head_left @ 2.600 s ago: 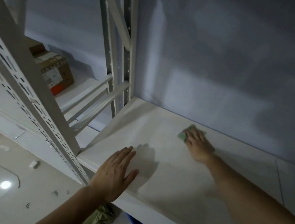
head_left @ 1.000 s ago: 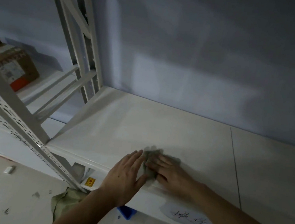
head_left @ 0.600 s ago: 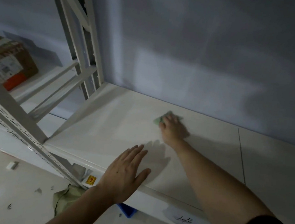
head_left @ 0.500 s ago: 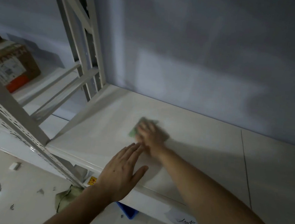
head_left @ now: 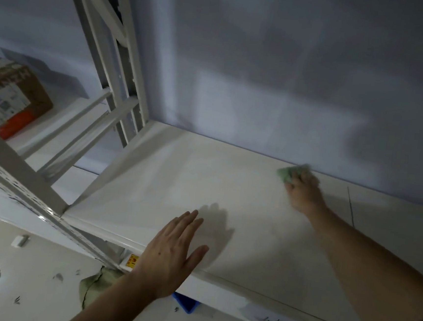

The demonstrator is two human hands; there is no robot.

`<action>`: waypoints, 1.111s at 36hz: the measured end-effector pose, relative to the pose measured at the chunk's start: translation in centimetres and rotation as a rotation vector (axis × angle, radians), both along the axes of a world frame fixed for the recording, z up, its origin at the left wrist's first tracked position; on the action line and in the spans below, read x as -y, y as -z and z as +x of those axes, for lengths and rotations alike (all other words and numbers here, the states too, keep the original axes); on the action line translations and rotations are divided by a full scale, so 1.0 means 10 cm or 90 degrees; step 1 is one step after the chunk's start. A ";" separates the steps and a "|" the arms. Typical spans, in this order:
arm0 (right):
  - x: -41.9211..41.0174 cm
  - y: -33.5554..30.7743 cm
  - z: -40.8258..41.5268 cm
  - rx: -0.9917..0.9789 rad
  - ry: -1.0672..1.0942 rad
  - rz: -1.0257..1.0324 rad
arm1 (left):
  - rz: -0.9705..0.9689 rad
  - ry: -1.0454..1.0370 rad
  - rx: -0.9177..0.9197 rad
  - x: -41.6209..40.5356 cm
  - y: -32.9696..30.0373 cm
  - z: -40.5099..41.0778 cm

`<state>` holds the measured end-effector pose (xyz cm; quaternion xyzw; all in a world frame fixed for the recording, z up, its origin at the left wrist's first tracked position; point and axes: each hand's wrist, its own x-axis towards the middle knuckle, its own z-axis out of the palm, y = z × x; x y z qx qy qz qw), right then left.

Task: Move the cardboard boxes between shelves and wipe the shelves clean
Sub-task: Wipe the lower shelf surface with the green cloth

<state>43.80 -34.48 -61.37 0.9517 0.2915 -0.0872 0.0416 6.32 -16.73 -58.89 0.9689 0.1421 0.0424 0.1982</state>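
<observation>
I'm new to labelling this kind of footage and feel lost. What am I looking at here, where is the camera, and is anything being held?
No machine here: a person wears one wide-angle camera on the head, looking forward and down at their own two bare hands. The left hand lies flat, fingers straight, near the front edge of a white metal shelf. The right hand reaches to the back, near the wall, pressing a green cloth on the shelf; its fingers are blurred, so the grip is unclear. A cardboard box sits on the neighbouring shelf at the left. Below is the floor.
</observation>
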 end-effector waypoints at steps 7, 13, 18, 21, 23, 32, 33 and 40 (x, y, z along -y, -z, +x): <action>-0.19 0.07 -1.63 -0.155 -0.357 0.067 | -0.005 0.045 -0.007 0.17 -0.06 0.20; 0.27 0.03 -2.19 -0.164 -0.488 0.155 | -0.040 0.085 -0.009 0.50 -0.13 0.43; 0.64 0.11 -1.07 -0.042 -0.290 0.113 | -0.016 0.098 -0.021 0.77 -0.08 0.49; 0.90 0.03 -0.38 -0.068 -0.084 0.088 | -0.016 0.086 -0.030 0.89 -0.09 0.49; 0.88 -0.03 -0.33 -0.059 -0.032 0.088 | -0.010 0.074 -0.032 0.96 -0.10 0.49; 1.14 0.07 -1.84 -0.082 -0.507 0.165 | -0.029 0.048 -0.020 1.22 -0.11 0.62; 1.22 0.05 -1.79 -0.060 -0.540 0.181 | -0.031 0.040 -0.029 1.25 -0.11 0.63; 1.62 0.46 0.72 -0.029 -0.120 0.198 | -0.024 0.001 -0.028 1.37 -0.04 0.64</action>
